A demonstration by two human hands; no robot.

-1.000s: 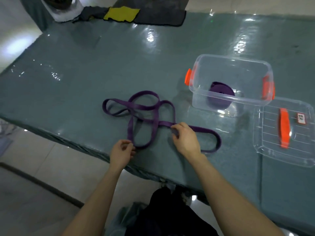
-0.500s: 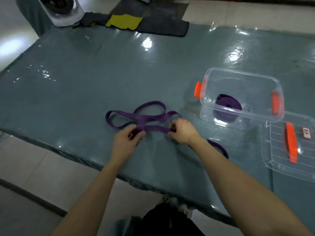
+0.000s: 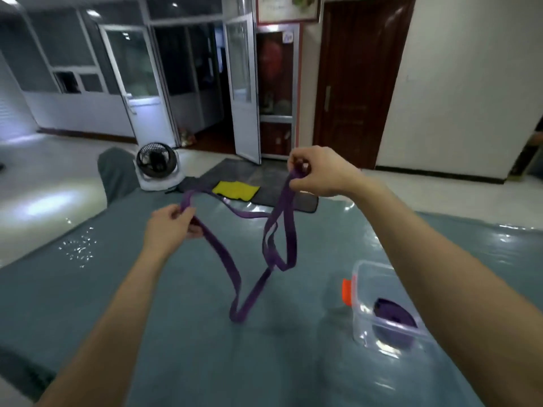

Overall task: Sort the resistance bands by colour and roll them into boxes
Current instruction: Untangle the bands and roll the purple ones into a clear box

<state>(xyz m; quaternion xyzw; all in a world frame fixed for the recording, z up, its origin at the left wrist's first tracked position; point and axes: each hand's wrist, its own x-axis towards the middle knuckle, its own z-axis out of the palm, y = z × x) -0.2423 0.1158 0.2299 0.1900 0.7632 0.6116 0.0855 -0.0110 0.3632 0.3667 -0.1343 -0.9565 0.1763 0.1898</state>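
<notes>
Nearest to the camera, at the right, a clear plastic storage box with an orange side latch (image 3: 364, 292) stands on the table covered with a glossy grey-green sheet (image 3: 176, 333), and a rolled purple band (image 3: 393, 317) already lies inside it, partly hidden by the right forearm. A little farther, the long purple flat rubber resistance band (image 3: 223, 259) hangs in the air between both hands, and its lowest loop reaches down to the table or just above it; I cannot tell if it touches. The left hand (image 3: 170, 227) is closed in a pinch on one bend of the band, and the right hand (image 3: 320, 171), held higher, is closed with thumb and fingers on the other end. The band looks light, soft and limp, because it sags and twists under its own weight, and two strands cross near the middle. I judge it is stretchy and a bit grippy, so it is better to hold it at a flat end, lay the two layers together, and roll tightly from there. Beyond the table edge lie a yellow cloth (image 3: 235, 190) on a dark grey mat (image 3: 305, 202), and a small white floor fan (image 3: 157, 167) stands to the left.
</notes>
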